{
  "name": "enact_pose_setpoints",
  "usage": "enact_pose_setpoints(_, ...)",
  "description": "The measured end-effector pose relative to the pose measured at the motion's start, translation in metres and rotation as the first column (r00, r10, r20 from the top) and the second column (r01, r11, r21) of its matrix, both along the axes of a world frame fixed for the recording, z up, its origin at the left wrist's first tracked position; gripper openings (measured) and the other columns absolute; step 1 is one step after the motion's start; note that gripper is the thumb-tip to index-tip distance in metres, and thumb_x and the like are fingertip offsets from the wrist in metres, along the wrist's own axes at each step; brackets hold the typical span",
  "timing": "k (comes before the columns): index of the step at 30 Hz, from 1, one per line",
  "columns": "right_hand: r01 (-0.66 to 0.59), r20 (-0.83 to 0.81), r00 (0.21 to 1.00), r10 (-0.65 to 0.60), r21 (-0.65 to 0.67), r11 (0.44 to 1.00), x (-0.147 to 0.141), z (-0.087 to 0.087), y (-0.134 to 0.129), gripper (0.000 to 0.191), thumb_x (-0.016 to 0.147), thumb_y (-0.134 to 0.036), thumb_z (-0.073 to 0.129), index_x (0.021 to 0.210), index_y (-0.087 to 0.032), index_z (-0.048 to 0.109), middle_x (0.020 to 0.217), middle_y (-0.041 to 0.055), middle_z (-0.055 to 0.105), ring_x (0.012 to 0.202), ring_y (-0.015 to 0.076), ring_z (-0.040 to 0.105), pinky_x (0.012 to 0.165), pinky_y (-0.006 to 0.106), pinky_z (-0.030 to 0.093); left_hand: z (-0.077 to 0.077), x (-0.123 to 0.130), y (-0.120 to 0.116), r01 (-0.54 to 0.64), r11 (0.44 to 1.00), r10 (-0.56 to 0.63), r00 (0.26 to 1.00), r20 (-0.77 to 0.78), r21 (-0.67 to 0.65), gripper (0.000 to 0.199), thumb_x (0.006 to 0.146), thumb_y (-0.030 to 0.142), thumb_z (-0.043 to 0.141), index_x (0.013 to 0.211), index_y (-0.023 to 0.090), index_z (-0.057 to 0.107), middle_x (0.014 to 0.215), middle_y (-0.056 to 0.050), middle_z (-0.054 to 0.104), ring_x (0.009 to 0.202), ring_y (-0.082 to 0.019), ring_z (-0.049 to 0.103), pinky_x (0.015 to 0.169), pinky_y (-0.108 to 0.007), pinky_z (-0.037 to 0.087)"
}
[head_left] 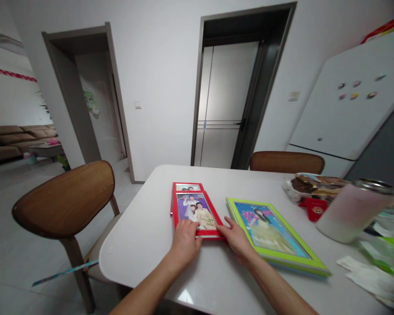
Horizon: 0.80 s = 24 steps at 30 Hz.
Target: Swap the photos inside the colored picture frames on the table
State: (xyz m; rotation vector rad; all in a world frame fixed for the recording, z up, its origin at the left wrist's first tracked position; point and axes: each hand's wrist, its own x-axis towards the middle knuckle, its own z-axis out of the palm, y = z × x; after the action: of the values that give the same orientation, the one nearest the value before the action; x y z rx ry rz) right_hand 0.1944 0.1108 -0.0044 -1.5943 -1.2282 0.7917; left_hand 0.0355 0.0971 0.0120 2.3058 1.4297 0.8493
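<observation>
A red photo frame (197, 211) with a picture of several people, one in a white veil, lies on the white table. My left hand (185, 241) grips its near left corner, fingers curled over the front edge. At the near right corner, my right hand (236, 238) holds the same frame, thumb on its top and the other fingers partly hidden. Another red photo frame (188, 187) sticks out from under or behind the far end of the held one; which, I cannot tell. Just right of my right hand lies a larger lime-green photo frame (272, 227) showing a person in a pale dress.
On the table's right side stand a pink-and-white tumbler (353, 212), a plastic bag of brown items (310, 184), a red packet (316, 209) and crumpled tissues (369, 275). Wooden chairs are at the left (68, 199) and the far side (287, 162). A rounded table corner (110, 253) is at left.
</observation>
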Motion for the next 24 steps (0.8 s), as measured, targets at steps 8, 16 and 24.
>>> enact_pose_setpoints(8,0.028,-0.324,0.945,0.044,0.214,0.976,-0.018,0.047,-0.076,0.064,0.062,-0.037,0.058,0.120,-0.018,0.038,0.100,0.0071,0.061,0.081,0.0192,0.060,0.067,0.028,0.051,0.032,-0.010,-0.044,0.176,0.973,-0.104,0.913,0.395,-0.150,0.050,0.076,0.028,0.050,0.122,0.016,0.035,0.124,-0.008,0.044,0.112,-0.021,0.041,0.094,-0.034,0.034)
enact_pose_setpoints(16,-0.354,0.334,0.925,0.180,0.587,0.728,-0.051,0.040,-0.126,0.055,0.062,-0.017,0.058,0.115,-0.024,0.045,0.114,0.0082,0.053,0.101,0.0239,0.051,0.080,0.034,0.047,0.045,-0.032,-0.080,0.369,0.889,0.063,0.488,0.871,-0.270,0.065,0.074,0.039,0.052,0.128,0.016,0.024,0.133,-0.010,0.033,0.122,-0.023,0.027,0.100,-0.037,0.024)
enact_pose_setpoints(24,-0.612,0.631,0.759,0.161,0.608,0.506,-0.085,0.015,-0.117,0.052,0.059,-0.006,0.045,0.109,-0.019,0.046,0.092,0.0083,0.061,0.083,0.0186,0.057,0.072,0.030,0.049,0.032,-0.067,-0.081,0.403,0.838,0.216,0.372,0.903,-0.367,0.064,0.071,0.032,0.054,0.126,0.015,0.026,0.121,-0.010,0.048,0.108,-0.027,0.045,0.090,-0.040,0.038)
